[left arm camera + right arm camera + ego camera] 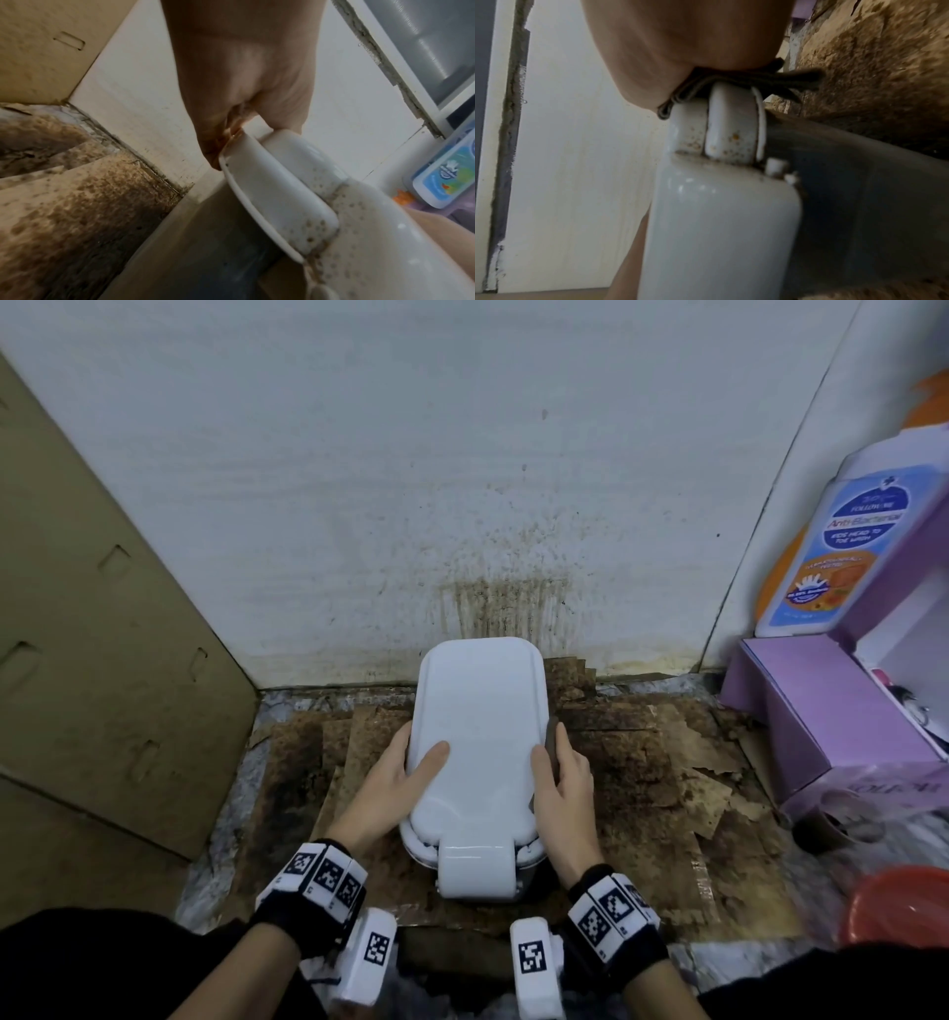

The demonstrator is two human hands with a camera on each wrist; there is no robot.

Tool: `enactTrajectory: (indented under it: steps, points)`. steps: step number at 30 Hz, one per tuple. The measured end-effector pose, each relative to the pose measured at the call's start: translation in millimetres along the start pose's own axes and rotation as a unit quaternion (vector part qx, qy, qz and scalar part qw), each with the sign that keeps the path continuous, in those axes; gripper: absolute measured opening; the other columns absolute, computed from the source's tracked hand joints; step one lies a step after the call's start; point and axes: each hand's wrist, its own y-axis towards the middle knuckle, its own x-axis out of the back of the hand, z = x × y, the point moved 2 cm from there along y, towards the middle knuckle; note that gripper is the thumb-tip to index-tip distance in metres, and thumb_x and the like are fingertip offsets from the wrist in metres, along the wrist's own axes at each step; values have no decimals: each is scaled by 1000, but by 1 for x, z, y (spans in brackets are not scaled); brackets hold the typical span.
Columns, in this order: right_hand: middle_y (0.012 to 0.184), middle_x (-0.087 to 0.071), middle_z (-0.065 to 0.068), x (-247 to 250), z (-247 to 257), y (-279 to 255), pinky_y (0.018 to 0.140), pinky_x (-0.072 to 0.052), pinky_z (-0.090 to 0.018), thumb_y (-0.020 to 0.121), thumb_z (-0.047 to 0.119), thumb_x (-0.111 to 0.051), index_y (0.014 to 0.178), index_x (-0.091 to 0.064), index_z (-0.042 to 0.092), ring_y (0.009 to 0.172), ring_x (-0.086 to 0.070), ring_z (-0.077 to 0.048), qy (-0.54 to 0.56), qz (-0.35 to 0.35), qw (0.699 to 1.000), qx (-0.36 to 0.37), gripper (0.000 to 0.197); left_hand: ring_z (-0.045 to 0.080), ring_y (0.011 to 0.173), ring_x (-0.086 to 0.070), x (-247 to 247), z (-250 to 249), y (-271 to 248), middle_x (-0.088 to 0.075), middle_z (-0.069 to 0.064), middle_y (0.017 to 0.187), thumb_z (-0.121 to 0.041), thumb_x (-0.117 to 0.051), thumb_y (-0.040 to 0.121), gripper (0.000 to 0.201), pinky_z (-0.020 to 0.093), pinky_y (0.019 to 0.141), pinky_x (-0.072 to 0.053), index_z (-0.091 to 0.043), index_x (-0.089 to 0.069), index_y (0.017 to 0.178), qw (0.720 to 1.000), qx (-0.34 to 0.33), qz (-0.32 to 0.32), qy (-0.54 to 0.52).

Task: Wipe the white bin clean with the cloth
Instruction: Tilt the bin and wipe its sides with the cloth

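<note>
The white bin (480, 726) stands on stained cardboard against the wall, its lid closed and its hinge block toward me. My left hand (405, 770) grips the lid's left edge, thumb lying on top, fingers curled under the rim (231, 142). My right hand (557, 775) grips the right edge with a folded dark grey-brown cloth (552, 737) pressed between palm and lid rim. In the right wrist view the cloth (731, 83) is bunched over the rim, and brown specks dot the bin's hinge area (721, 142). Specks also show on the bin (308, 223) in the left wrist view.
Dirty brown cardboard sheets (667, 762) cover the floor around the bin. A tall cardboard panel (102, 634) leans at the left. A purple box (821, 726) and a soap bottle (842, 546) stand at the right, an orange-red bowl (898, 906) near the lower right. The wall (503, 603) behind is splattered.
</note>
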Motion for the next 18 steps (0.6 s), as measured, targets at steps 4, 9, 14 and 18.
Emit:
enactTrajectory:
  steps: [4,9,14,18]
  points:
    - [140,-36,8,3,-6,0,119,-32,-47,104,45,-43,158,-21,34,139,-32,-16,12,0,1000,-6,60,-3,118,-63,-7,1,1,-58,-23,135,-48,-61,98,52,30,97,-57,-39,-40,144,1000,-5,5,9]
    - [145,-35,10,2,-12,3,118,-33,-49,104,47,-44,158,-25,35,141,-33,-15,22,2,1000,-11,58,-5,112,-65,-10,6,1,-62,-22,131,-43,-58,101,42,24,90,-57,-40,-42,140,1000,-9,-2,15]
    - [150,-34,12,0,-12,1,118,-34,-49,105,45,-41,154,-34,37,141,-36,-13,67,-1,997,-23,50,-3,109,-67,-7,11,4,-65,-19,126,-49,-58,100,46,28,91,-58,-34,-46,142,998,-21,-24,52]
    - [155,-36,9,0,-9,-1,119,-35,-41,108,37,-36,153,-38,32,138,-39,-9,83,-4,996,-17,45,17,130,-47,-3,15,6,-44,-1,137,-70,-50,94,63,48,113,-42,-36,-39,146,979,25,-53,197]
